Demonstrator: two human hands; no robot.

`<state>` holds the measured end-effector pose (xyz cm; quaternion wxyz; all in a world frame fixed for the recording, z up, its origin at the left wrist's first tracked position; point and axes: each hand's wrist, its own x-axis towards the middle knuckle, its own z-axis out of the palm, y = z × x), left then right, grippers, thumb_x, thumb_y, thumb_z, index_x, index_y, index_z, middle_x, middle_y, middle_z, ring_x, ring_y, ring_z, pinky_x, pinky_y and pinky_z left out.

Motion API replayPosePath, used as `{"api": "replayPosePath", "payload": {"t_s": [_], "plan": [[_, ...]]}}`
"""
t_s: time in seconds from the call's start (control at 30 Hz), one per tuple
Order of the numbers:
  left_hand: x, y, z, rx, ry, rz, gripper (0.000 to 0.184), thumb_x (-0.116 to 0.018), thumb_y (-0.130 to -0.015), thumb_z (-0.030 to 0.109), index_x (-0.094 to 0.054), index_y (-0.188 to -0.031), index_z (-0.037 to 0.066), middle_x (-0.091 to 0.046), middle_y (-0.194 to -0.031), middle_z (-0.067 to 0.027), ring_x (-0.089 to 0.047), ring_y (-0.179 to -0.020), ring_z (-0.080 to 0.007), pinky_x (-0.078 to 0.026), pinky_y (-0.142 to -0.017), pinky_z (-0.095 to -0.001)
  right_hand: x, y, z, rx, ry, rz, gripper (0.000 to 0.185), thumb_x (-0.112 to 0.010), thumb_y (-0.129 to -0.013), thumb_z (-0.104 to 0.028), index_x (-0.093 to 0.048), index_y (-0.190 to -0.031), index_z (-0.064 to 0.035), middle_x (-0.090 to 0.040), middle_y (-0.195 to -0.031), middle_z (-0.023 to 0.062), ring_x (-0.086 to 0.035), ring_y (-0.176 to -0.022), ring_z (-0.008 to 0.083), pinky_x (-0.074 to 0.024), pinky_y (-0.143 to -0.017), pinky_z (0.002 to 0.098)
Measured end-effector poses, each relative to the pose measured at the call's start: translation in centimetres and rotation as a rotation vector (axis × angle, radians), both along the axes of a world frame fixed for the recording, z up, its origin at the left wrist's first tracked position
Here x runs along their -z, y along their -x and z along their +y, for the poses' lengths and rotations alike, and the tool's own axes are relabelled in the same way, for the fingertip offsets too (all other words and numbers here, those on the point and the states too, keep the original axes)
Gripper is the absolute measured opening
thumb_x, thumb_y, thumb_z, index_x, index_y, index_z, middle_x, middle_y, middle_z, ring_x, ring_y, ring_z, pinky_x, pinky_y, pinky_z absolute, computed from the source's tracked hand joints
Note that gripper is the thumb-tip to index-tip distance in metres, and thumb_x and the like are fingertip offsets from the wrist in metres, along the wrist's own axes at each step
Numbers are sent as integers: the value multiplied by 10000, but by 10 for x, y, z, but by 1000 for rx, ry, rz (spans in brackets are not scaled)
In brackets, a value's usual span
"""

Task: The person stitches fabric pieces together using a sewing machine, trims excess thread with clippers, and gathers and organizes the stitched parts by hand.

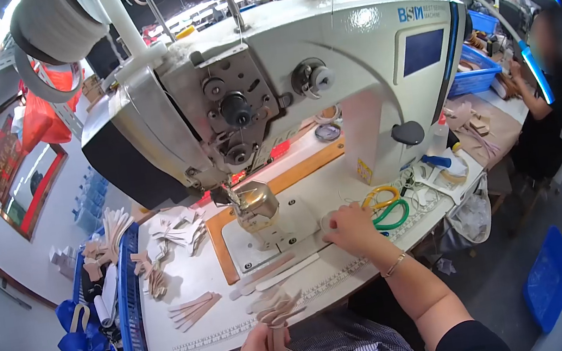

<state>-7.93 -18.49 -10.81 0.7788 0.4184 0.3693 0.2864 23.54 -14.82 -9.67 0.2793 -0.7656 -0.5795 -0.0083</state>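
My left hand (255, 349) is closed round a bundle of beige strap pieces (278, 328) at the table's front edge. On the sewing machine's bed, my right hand (353, 228) has its fingers bent down and drawn together beside a pale round thing. What its fingertips hold, if anything, cannot be made out. Scissors (388, 207) with yellow and green handles lie just right of that hand. Flat pale strips (287, 274) rest between my hands and the sewing machine (361, 30). Further beige strips (194, 310) lie fanned on the left.
A blue basket (133, 301) with more strap pieces hangs at the table's left edge. White cut pieces (178, 228) lie near the machine head. A measuring tape (263, 310) runs along the front. At the right, a person (541, 98) works beside a blue crate (473, 72).
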Motion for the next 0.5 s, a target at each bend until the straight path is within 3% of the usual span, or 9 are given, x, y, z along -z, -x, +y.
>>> {"api": "replayPosePath", "payload": {"t_s": [0.1,0.23,0.3,0.37,0.4,0.5], "plan": [[-6,-17,6,-19,-11,-66,399,-376,-943,302,-548,-1087,-27,-615,-848,-116,-582,-793,-191,-462,-725,-298,1,0,13,-139,230,-21,160,-679,-750,-285,-700,-721,-129,-660,-816,75,-568,-907,289,-389,-851,502],[-8,-30,16,-193,-80,-248,408,-400,-976,318,-508,-1180,-19,-595,-1026,-123,-580,-956,-224,-470,-834,-351,-5,7,20,-216,159,-55,139,-644,-775,-234,-679,-810,-105,-656,-788,107,-598,-859,305,-423,-813,474],[-8,-34,17,-288,-182,-230,432,-423,-976,321,-454,-1275,10,-544,-1192,-112,-535,-1098,-246,-448,-938,-403,-16,17,5,-310,-12,420,96,-632,-805,-150,-619,-815,-56,-637,-699,96,-635,-714,259,-498,-689,395],[-8,-37,10,-232,-199,-250,437,-424,-976,314,-444,-1287,8,-539,-1212,-111,-535,-1101,-245,-449,-937,-406,-20,45,-12,-571,86,818,75,-604,-844,-75,-551,-850,-23,-614,-704,60,-631,-639,177,-512,-573,307],[-7,-38,8,-171,-229,-277,443,-426,-976,308,-435,-1299,6,-534,-1231,-111,-536,-1105,-245,-450,-937,-409,-6,60,-14,-761,91,1049,58,-556,-888,-46,-533,-936,-24,-584,-734,35,-618,-676,119,-509,-579,269],[9,-28,15,-24,-75,-201,431,-427,-976,304,-460,-1248,-29,-575,-1135,-133,-576,-1023,-239,-471,-886,-391,5,87,-28,-872,58,1238,130,-547,-897,-45,-520,-1024,-43,-573,-787,33,-579,-625,100,-482,-529,245]]}}
